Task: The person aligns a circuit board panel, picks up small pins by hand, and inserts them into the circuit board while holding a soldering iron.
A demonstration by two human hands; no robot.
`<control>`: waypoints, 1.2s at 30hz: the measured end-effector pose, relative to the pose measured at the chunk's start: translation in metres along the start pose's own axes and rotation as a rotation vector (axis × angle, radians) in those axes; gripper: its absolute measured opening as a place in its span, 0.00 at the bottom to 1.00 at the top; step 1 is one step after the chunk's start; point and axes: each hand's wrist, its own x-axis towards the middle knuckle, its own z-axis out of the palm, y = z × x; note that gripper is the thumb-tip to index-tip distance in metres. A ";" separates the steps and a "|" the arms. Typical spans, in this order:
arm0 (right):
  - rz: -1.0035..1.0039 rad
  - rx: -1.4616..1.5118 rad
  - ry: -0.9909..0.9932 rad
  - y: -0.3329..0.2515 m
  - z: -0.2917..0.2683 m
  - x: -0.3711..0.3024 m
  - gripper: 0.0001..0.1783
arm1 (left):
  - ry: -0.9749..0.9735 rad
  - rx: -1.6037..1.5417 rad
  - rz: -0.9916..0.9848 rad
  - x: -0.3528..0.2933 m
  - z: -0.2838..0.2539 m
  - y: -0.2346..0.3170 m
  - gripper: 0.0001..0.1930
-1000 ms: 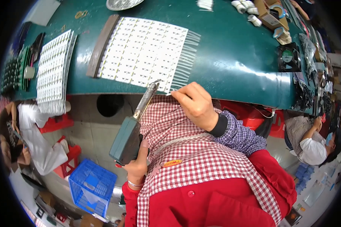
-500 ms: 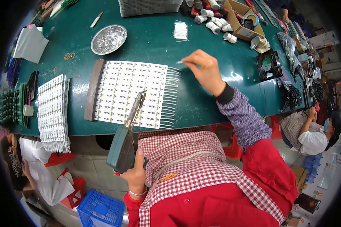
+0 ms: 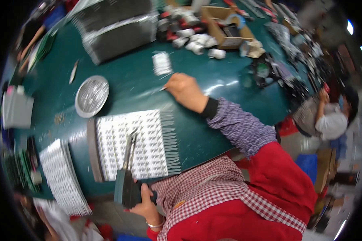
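My left hand (image 3: 147, 209) is closed round the handle of a green-and-black soldering gun (image 3: 124, 188). Its long metal tip reaches over a white panel of small circuit boards (image 3: 130, 160), but whether it touches is unclear. Short pale wires (image 3: 172, 150) stick out along the panel's right side, and a dark bar (image 3: 93, 150) lies along its left side. Beyond the panel's far right corner, my right hand (image 3: 185, 92) pinches a thin whitish wire (image 3: 163, 88) between thumb and fingers. Just past that hand lies a small bundle of white wires (image 3: 162, 63).
A metal bowl (image 3: 77, 98) of silvery bits stands behind the panel. More wired panels (image 3: 62, 176) are stacked at left. Farther back are a large grey stack (image 3: 124, 36), white rolls (image 3: 197, 43) and a cardboard box (image 3: 231, 42). A co-worker (image 3: 330, 114) sits at right.
My head view has shifted and is blurred. My right hand has moved away from the panel's corner toward the wire bundle. My left hand still holds the soldering gun over the panel.
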 end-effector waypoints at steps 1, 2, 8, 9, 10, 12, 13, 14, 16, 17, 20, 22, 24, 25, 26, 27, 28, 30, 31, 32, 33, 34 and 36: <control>-0.007 0.009 0.031 -0.003 0.007 0.001 0.01 | -0.063 -0.014 0.009 0.003 0.000 0.001 0.20; -0.014 0.019 0.060 -0.005 0.016 0.001 0.02 | -0.031 0.023 0.019 0.003 -0.001 0.003 0.19; 0.108 0.022 0.122 -0.003 0.014 -0.006 0.05 | -0.167 0.290 0.068 0.023 0.001 0.018 0.21; 0.119 0.025 0.118 -0.001 0.014 -0.007 0.06 | -0.120 0.218 0.086 0.023 0.010 0.020 0.19; 0.130 0.030 0.113 -0.001 0.014 -0.009 0.07 | -0.071 0.146 0.104 0.021 0.018 0.024 0.16; 0.133 0.031 0.131 0.000 0.019 -0.009 0.05 | -0.058 0.230 0.177 0.022 0.024 0.032 0.11; 0.137 0.033 0.115 0.000 0.020 -0.009 0.04 | -0.048 0.215 0.170 0.024 0.027 0.032 0.10; 0.142 0.036 0.099 0.000 0.023 -0.009 0.03 | -0.037 0.200 0.162 0.026 0.028 0.030 0.10; 0.161 0.047 0.093 -0.004 0.018 -0.010 0.03 | -0.026 0.173 0.134 0.025 0.026 0.025 0.10; 0.168 0.038 0.074 0.000 0.013 -0.009 0.03 | -0.021 0.160 0.119 0.025 0.024 0.021 0.10; 0.148 -0.012 0.041 0.002 -0.001 -0.004 0.02 | -0.063 0.153 0.079 0.029 0.010 0.005 0.13; 0.116 -0.062 0.031 0.003 -0.017 0.002 0.02 | -0.030 0.201 0.075 0.032 0.008 0.002 0.13; -0.013 -0.238 -0.088 0.006 -0.036 0.006 0.02 | 0.007 0.245 0.075 0.034 0.008 0.002 0.13; -0.052 -0.370 -0.129 0.007 -0.042 0.008 0.02 | 0.027 0.267 0.077 0.035 0.008 0.002 0.13; -0.047 -0.377 -0.123 0.006 -0.049 0.010 0.02 | 0.048 0.288 0.079 0.036 0.007 0.001 0.13; -0.088 -0.458 -0.254 0.001 -0.057 0.013 0.02 | 0.076 0.310 0.081 0.038 0.004 0.000 0.13; -0.129 -0.536 -0.385 -0.003 -0.061 0.015 0.02 | 0.105 0.331 0.083 0.040 -0.001 -0.002 0.13; -0.156 -0.586 -0.431 -0.009 -0.060 0.015 0.02 | -0.014 0.614 0.254 0.051 -0.025 -0.021 0.13; -0.183 -0.633 -0.483 -0.013 -0.058 0.014 0.03 | -0.133 0.897 0.419 0.055 -0.037 -0.032 0.13; -0.188 -0.635 -0.482 -0.016 -0.052 0.014 0.03 | -0.129 0.894 0.420 0.055 -0.044 -0.037 0.13; -0.194 -0.643 -0.549 -0.017 -0.047 0.014 0.02 | -0.160 0.868 0.371 0.054 -0.044 -0.037 0.13; -0.199 -0.650 -0.616 -0.017 -0.042 0.013 0.02 | -0.193 0.841 0.321 0.054 -0.042 -0.036 0.13; -0.202 -0.637 -0.622 -0.013 -0.037 0.011 0.02 | -0.085 0.683 0.157 0.042 -0.027 -0.018 0.14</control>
